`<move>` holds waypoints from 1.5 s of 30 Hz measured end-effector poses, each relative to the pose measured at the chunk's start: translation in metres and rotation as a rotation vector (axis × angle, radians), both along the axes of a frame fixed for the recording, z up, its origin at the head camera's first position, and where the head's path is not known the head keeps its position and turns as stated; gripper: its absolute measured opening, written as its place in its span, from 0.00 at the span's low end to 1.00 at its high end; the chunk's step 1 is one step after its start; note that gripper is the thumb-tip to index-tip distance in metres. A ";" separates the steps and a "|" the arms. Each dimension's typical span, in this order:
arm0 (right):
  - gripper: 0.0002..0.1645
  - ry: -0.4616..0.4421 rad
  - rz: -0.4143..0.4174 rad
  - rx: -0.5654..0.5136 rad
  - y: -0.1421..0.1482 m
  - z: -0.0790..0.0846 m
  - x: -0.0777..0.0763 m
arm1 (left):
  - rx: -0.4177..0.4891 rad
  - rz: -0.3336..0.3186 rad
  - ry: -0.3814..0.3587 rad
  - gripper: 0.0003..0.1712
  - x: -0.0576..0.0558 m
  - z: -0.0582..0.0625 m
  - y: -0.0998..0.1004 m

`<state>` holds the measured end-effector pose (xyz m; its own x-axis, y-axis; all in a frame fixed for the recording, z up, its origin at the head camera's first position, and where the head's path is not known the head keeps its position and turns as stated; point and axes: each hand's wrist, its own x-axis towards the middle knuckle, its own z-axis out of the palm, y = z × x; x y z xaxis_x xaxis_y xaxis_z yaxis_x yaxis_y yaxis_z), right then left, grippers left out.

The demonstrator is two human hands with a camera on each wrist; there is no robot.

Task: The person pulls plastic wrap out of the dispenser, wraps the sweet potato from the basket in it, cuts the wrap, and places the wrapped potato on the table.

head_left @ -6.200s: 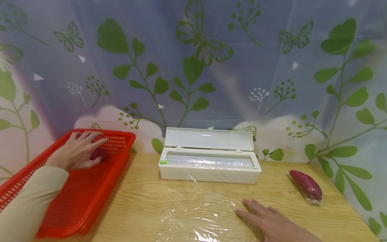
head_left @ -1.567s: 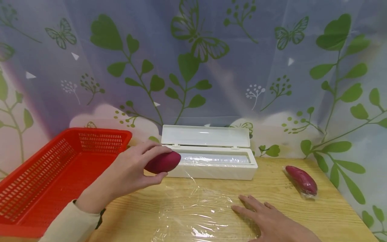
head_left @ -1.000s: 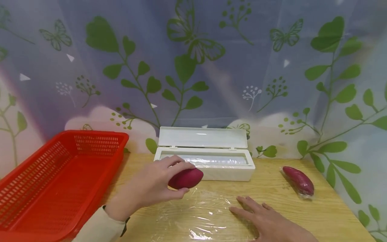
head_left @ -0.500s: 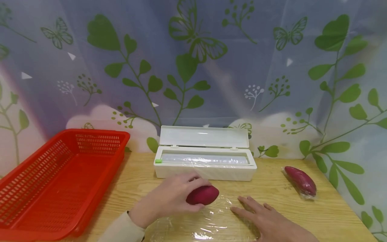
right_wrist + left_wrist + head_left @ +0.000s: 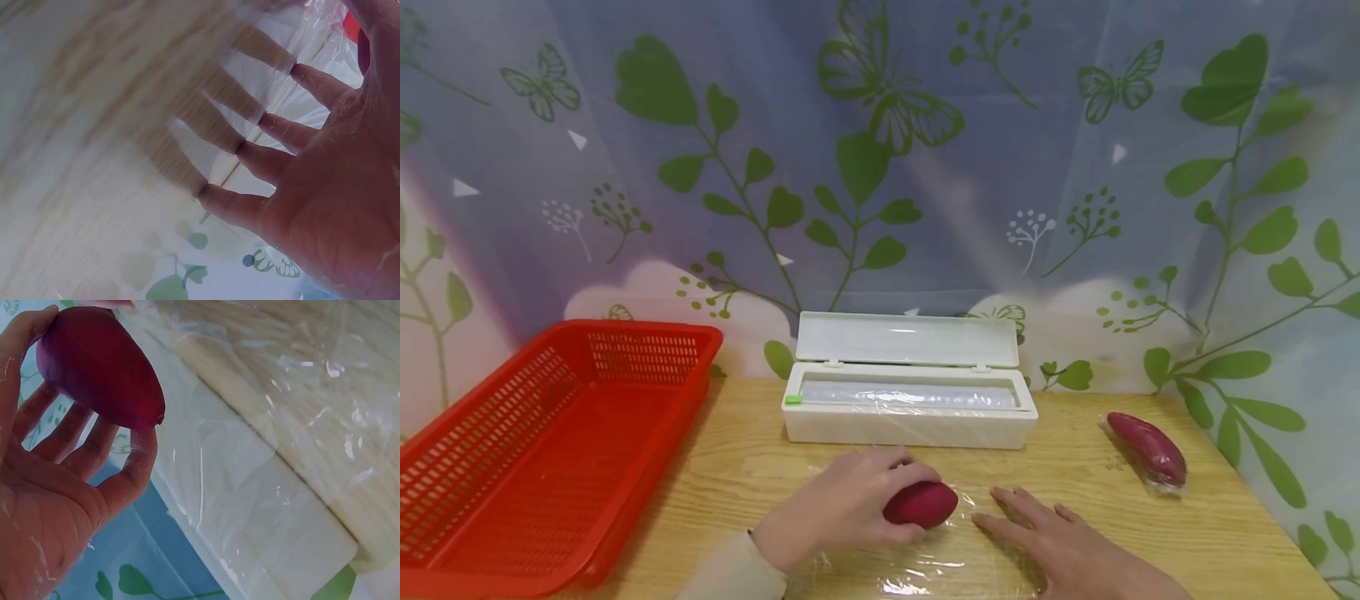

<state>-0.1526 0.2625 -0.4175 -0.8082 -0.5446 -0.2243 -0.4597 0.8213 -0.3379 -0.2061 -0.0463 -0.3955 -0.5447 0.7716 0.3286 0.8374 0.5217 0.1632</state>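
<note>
My left hand (image 5: 842, 502) grips a purple-red sweet potato (image 5: 931, 505) low over a sheet of clear cling film (image 5: 910, 575) spread on the table. In the left wrist view, the thumb and fingers of the left hand (image 5: 56, 481) curl about the smooth sweet potato (image 5: 103, 369), its pointed tip showing. To the right, my right hand (image 5: 1067, 546) rests with spread fingers at the film's right edge. Seen from the right wrist, the fingertips of the right hand (image 5: 337, 175) touch the table.
A white cling film box (image 5: 910, 430) stands behind the hands, lid raised, its roll (image 5: 910, 394) inside with film drawn forward. At left is a red plastic basket (image 5: 647, 454). A film-wrapped sweet potato (image 5: 1146, 450) lies at right. A patterned curtain (image 5: 970, 233) hangs behind.
My left hand reached into the basket, lifted the sweet potato out and carried it rightward, then down over the film. The right hand has stayed at the film's edge.
</note>
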 end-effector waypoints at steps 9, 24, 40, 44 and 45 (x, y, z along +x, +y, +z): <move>0.56 0.007 -0.007 0.004 -0.001 0.001 0.002 | -0.067 0.009 -0.086 0.28 0.003 -0.005 0.007; 0.55 -0.014 0.003 -0.013 0.000 0.002 0.002 | -0.088 0.018 -0.065 0.27 0.007 -0.016 0.007; 0.53 -0.033 0.006 -0.069 0.009 0.003 -0.001 | 0.002 -0.061 -0.141 0.07 0.025 0.004 -0.043; 0.47 0.063 0.088 -0.108 0.019 -0.002 -0.003 | -0.126 0.006 -0.442 0.07 0.033 0.004 -0.067; 0.44 0.083 0.101 -0.116 0.021 -0.004 -0.003 | -0.155 0.030 -0.481 0.09 0.035 0.003 -0.073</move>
